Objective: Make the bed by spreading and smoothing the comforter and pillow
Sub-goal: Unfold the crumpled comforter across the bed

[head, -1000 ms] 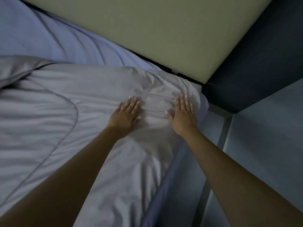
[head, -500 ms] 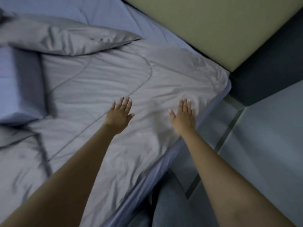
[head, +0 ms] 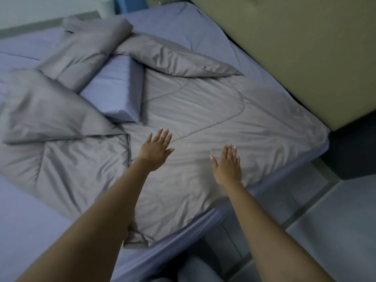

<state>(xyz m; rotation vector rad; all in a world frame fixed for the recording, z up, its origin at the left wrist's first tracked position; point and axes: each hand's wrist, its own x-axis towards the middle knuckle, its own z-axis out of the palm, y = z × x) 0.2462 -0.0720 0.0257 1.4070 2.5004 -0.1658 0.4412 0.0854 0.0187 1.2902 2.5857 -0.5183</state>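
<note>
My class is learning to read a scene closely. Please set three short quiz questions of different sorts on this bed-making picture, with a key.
1. True or false: the left hand grips a fold of the comforter.
2. The pillow lies: A) on the floor B) among the comforter's folds C) against the headboard.
3. Both hands' fingers are ____.

Key: 1 false; 2 B; 3 straight (right hand too).

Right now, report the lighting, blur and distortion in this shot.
Head view: dim, cool, even light with no glare; soft shadows sit under the folded comforter and beside the pillow. Slight blur softens the left hand and right hand; the wide lens bows the headboard edge.
</note>
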